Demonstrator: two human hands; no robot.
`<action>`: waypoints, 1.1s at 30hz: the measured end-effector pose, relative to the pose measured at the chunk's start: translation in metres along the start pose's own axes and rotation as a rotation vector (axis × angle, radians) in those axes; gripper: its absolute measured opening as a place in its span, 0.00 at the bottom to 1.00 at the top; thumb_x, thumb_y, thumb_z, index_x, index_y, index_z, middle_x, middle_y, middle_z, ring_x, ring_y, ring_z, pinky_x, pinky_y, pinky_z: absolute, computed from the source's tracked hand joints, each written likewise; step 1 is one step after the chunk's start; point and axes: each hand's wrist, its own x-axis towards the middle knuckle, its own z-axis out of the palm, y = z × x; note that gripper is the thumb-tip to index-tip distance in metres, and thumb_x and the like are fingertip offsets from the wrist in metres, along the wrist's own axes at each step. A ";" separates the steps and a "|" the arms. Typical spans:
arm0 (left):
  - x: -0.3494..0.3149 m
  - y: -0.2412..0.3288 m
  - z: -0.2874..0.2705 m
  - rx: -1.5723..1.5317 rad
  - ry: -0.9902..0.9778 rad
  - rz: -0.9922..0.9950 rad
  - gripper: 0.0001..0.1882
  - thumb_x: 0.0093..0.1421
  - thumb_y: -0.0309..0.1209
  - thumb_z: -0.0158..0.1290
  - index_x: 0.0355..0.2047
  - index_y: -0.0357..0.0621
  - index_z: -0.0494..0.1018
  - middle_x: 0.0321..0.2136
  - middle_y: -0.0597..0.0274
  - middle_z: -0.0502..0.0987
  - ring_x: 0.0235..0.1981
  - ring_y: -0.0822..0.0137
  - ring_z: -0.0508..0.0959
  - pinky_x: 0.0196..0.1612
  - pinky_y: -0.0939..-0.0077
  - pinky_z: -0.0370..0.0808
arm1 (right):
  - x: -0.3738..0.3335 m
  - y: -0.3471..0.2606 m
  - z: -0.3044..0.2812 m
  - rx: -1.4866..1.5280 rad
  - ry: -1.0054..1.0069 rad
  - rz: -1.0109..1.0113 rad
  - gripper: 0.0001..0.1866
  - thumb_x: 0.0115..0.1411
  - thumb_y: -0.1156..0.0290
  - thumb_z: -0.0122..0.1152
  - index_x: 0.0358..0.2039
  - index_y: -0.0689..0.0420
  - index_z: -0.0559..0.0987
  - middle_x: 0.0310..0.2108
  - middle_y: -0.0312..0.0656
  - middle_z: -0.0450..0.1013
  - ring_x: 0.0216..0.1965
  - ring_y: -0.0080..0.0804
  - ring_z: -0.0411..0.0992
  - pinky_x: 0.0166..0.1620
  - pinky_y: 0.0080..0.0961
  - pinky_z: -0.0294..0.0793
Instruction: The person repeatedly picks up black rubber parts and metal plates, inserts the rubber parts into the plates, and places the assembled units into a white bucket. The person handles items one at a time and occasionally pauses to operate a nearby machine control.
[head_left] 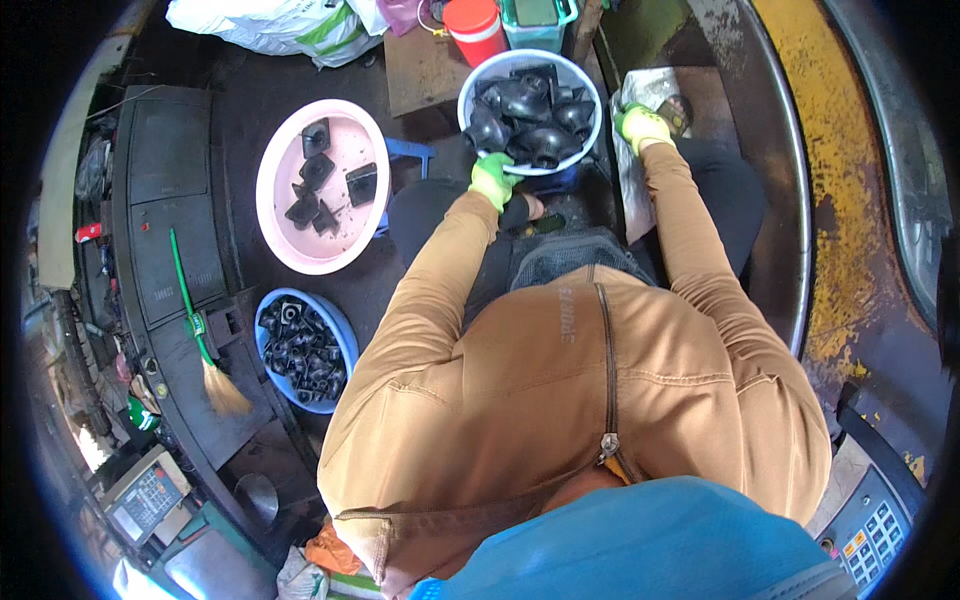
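My left hand (493,181), in a yellow-green glove, is closed at the near rim of a pale blue-white basin (590,150). Black moulded rubber-like parts (530,105) are heaped in that basin, and one lies right by my fingers. My right hand (643,127), gloved the same way, rests with curled fingers on a white plastic sheet or sack (634,205). Whatever those fingers may hold is hidden. Just right of them sits a small dark, brownish object (678,114) whose kind I cannot make out.
Left of my knee, a pink basin (277,215) holds several black square-based parts. Nearer stands a blue basin (349,345) full of small black parts. A green-handled broom (187,285) leans on a dark cabinet (170,235). Yellow-worn machinery (835,180) rises at right; a red container (476,32) stands ahead.
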 end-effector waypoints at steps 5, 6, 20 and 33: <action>0.007 -0.004 -0.003 -0.001 -0.016 -0.055 0.11 0.56 0.19 0.46 0.40 0.29 0.66 0.37 0.42 0.73 0.38 0.46 0.78 0.40 0.51 0.80 | 0.039 -0.040 -0.091 0.821 0.423 -0.123 0.25 0.52 0.53 0.63 0.47 0.54 0.77 0.44 0.51 0.76 0.47 0.46 0.74 0.53 0.37 0.70; 0.008 -0.003 -0.003 0.024 -0.022 -0.055 0.11 0.56 0.19 0.46 0.40 0.29 0.65 0.37 0.42 0.73 0.39 0.46 0.78 0.41 0.51 0.80 | 0.050 -0.055 -0.104 0.740 0.590 -0.138 0.28 0.52 0.52 0.64 0.49 0.56 0.75 0.45 0.51 0.76 0.47 0.46 0.74 0.52 0.37 0.71; -0.032 0.031 -0.019 0.736 0.218 0.536 0.51 0.45 0.25 0.62 0.66 0.36 0.46 0.52 0.42 0.69 0.53 0.51 0.71 0.52 0.65 0.71 | 0.089 -0.046 -0.120 1.352 0.080 -0.093 0.17 0.60 0.62 0.59 0.48 0.53 0.74 0.20 0.34 0.69 0.17 0.28 0.68 0.19 0.30 0.67; -0.149 0.095 0.035 1.214 0.078 1.160 0.33 0.40 0.39 0.70 0.46 0.37 0.76 0.39 0.50 0.78 0.41 0.54 0.79 0.45 0.66 0.75 | -0.164 -0.084 -0.086 1.302 -0.149 -0.264 0.30 0.56 0.62 0.67 0.55 0.64 0.70 0.32 0.35 0.75 0.21 0.17 0.65 0.22 0.16 0.63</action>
